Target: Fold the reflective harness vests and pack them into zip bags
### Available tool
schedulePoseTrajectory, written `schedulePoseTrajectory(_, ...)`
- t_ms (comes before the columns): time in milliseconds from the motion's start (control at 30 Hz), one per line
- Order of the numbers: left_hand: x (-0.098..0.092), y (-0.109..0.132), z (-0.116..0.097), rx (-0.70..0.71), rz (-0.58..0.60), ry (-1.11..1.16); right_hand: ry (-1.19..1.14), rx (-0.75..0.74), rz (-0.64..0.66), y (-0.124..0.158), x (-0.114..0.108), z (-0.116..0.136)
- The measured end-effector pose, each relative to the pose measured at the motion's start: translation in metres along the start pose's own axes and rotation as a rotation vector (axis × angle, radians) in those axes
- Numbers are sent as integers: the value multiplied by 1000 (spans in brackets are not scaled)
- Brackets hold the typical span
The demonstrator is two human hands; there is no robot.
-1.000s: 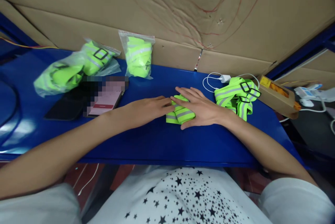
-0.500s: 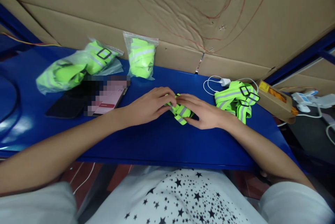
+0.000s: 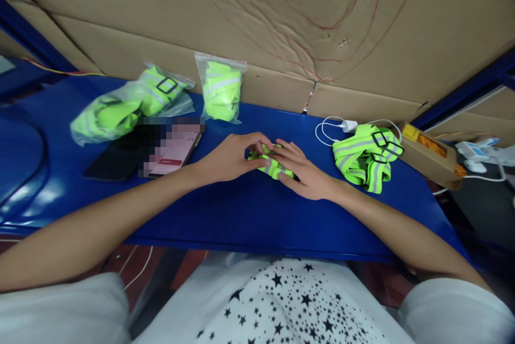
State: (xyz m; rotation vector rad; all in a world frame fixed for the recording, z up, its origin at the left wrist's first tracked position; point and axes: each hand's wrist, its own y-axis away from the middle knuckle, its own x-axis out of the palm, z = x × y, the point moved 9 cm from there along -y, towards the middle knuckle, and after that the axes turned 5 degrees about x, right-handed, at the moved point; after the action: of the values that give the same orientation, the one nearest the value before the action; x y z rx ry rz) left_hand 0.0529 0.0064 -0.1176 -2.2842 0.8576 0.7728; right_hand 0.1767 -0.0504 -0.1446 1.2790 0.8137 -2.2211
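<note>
A folded neon-yellow reflective strap [image 3: 269, 163] lies on the blue table [image 3: 241, 215], in the middle. My left hand [image 3: 231, 157] curls around its left end, fingers pinched on the fabric. My right hand [image 3: 302, 173] rests over its right side, fingers together and pressed onto the bundle, covering most of it. Both hands hold the strap just above or on the tabletop.
A loose pile of the same straps [image 3: 366, 156] lies to the right, beside a white charger and cable [image 3: 340, 126] and a brown box [image 3: 430, 154]. At the back left are bagged straps [image 3: 222, 90], more bags [image 3: 129, 105], and two phones [image 3: 145, 151]. Cardboard [image 3: 281, 22] lines the back.
The strap lay flat under my right palm a second ago; both hands have since gathered it into a tighter, smaller bundle. The view shifted slightly.
</note>
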Motion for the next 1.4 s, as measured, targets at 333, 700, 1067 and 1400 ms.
schedulePoseTrajectory(333, 8, -5, 5, -74, -49, 114, 14, 21, -188, -8, -9, 2)
schedulePoseTrajectory(700, 14, -4, 29, -102, -72, 122, -58, 119, -202, -12, -13, -10)
schedulePoseTrajectory(1067, 22, -1, 37, -209, -65, 263, 10, 173, -144, -10, -8, -19)
schedulePoseTrajectory(1400, 33, 5, 14, -109, 172, 152, -50, 99, -237, -9, -18, -6)
